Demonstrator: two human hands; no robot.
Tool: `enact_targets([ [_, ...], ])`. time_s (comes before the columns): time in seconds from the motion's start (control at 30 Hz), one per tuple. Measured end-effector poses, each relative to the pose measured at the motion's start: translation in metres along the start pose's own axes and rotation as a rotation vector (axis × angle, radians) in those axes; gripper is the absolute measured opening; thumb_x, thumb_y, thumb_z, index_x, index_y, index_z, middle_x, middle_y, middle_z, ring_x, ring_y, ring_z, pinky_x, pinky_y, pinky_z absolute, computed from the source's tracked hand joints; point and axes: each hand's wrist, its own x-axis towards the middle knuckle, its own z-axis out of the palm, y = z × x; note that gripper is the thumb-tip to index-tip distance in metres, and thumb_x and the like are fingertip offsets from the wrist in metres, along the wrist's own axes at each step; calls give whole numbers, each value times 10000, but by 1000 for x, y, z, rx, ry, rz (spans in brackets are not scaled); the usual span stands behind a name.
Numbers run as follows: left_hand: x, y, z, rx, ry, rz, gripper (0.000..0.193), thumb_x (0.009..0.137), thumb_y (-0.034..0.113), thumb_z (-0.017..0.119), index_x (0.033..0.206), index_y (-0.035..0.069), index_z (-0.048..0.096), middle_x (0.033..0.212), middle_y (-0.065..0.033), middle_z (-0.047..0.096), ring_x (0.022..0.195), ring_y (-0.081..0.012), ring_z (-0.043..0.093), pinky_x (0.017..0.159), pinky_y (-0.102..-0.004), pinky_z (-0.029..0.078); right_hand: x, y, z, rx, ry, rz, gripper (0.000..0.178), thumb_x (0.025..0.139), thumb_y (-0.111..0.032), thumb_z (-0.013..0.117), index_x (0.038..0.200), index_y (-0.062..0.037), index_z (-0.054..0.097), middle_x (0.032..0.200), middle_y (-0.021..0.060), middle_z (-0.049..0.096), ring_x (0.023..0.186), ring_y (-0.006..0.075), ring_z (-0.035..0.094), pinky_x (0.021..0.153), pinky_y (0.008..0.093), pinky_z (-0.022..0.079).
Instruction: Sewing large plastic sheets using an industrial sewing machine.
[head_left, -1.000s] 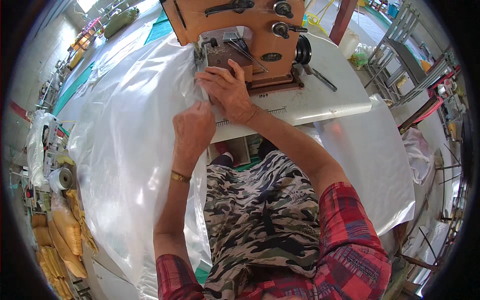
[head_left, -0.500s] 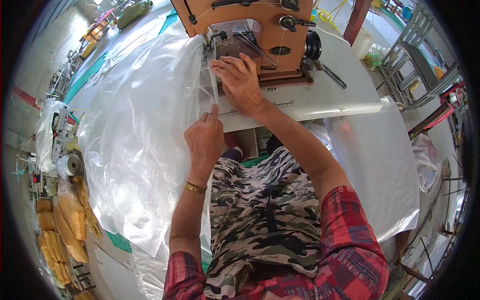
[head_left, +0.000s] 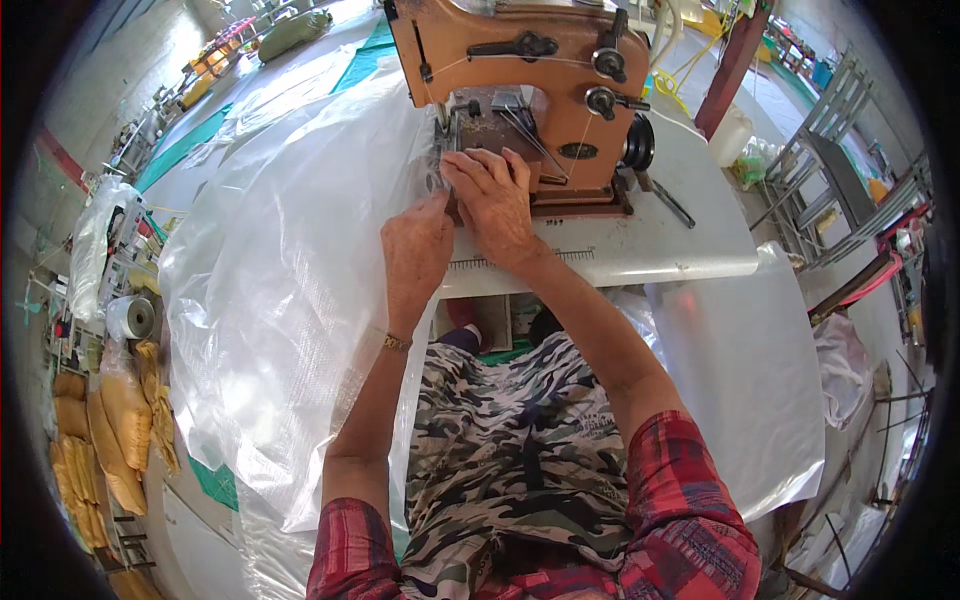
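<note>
Person's left hand point(head_left: 418, 245) was curled, thumb and fingertips apparently pinching the near-side edge of a large, translucent white woven-plastic sheet point(head_left: 280, 260). Right hand point(head_left: 497, 212) lay palm down just beside it, fingers bent and close together, tips at the same edge; whether they pinched or only pressed, cannot tell, undersides hidden. The sheet spread left of a brown metal sewing machine point(head_left: 520, 50), its edge running up to the silver metal presser foot point(head_left: 442, 118), and it draped down past the left forearm.

Machine sat on a pale grey, glossy worktable point(head_left: 700, 255); thin silver metal tweezers point(head_left: 525, 130) lay on its bed, a dark metal rod-like tool point(head_left: 672, 203) near the black round handwheel point(head_left: 638, 142).

Risks, judged: right fingertips were near the presser foot, so a run of the machine with fingers too far forward could catch them. Needle position too small to tell. The draped bulk could drag the edge sideways and skew a seam; slick plastic could slip out of the left-hand pinch or fold under itself. Loose tweezers could rattle toward the moving parts. The pale thread point(head_left: 588, 140) along the machine could snag or snap if tension ran high.
</note>
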Motion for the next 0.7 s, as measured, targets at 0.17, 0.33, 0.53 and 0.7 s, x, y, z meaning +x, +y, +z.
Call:
enact_targets([
  [0.17, 8, 0, 4, -67, 80, 7, 132, 820, 46, 570, 942, 26, 615, 785, -176, 642, 681, -383, 628, 616, -484, 493, 1, 0, 2, 2, -15, 9, 525, 752, -15, 659, 1261, -80, 552, 1353, 46, 524, 1252, 261, 458, 1068, 539, 254],
  [0.33, 10, -1, 3, -44, 24, -45, 271, 804, 29, 581, 1056, 19, 682, 861, -192, 673, 733, -363, 654, 664, -444, 531, 0, 0, 7, -27, 2, 14, 489, 784, -55, 660, 1259, -83, 549, 1348, 38, 526, 1254, 260, 459, 1073, 538, 251],
  [0.53, 16, -1, 4, -11, 16, -17, 216, 806, 34, 575, 1000, 16, 667, 835, -188, 663, 730, -373, 642, 667, -456, 520, 1, 1, 7, -60, 0, 21, 486, 802, -102, 667, 1270, -93, 539, 1354, 37, 519, 1254, 256, 455, 1084, 529, 248],
  [0.7, 17, 0, 5, -7, 40, -12, 180, 813, 39, 578, 975, 14, 653, 824, -181, 664, 732, -365, 643, 667, -468, 513, 1, 0, 7, -85, -17, 33, 442, 815, -147, 623, 1247, -88, 547, 1321, 48, 534, 1247, 246, 455, 1090, 519, 261],
])
